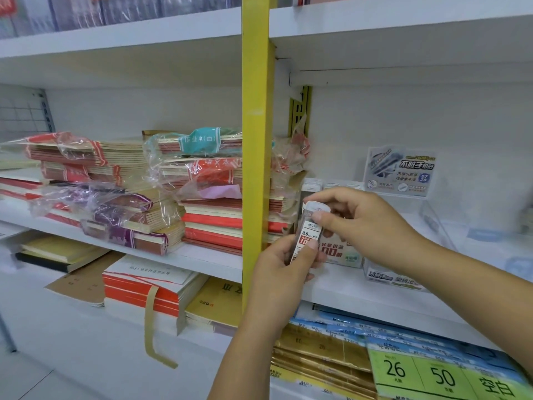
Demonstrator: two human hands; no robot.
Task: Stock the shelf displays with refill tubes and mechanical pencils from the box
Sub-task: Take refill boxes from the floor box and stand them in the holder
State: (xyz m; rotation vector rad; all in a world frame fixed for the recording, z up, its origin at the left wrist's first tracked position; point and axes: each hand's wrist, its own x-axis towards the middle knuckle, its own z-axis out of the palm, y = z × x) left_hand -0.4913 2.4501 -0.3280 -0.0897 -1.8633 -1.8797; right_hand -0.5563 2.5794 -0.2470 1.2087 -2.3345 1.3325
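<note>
Partly hidden tube point(311, 230), left hand point(284, 268), right hand point(359, 223)

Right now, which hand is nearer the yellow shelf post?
Left. The left hand is right beside the yellow shelf post, holding the refill tube by its lower end; the right hand pinches its top, farther right.

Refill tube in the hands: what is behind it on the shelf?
A white display box printed 100, white tube caps showing above it. The left hand and right hand holding the refill tube hide most of the box front.
</note>
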